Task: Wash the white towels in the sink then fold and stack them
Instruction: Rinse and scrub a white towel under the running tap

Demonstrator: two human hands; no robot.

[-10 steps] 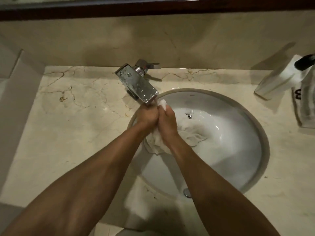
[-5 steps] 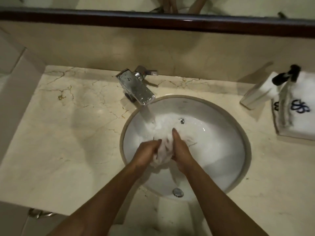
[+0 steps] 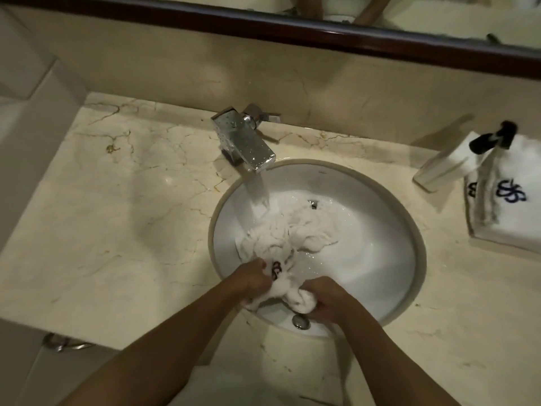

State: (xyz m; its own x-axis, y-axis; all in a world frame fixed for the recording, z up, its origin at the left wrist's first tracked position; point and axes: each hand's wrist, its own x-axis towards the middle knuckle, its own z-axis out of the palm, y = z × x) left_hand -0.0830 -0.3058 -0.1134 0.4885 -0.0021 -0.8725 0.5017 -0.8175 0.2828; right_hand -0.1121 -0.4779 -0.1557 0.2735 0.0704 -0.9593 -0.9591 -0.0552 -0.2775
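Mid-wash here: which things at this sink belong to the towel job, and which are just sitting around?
In the job: wet white towel, gripped by left hand and right hand; sink; running faucet; folded white towels on the right.

Lying about: white pump bottle; marble counter; mirror frame.

Dark monograms on both towels [image 3: 509, 212] are too blurred to read.

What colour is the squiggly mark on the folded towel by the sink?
Dark blue, stitched on the white folded towel at the counter's right side. The head view shows it.
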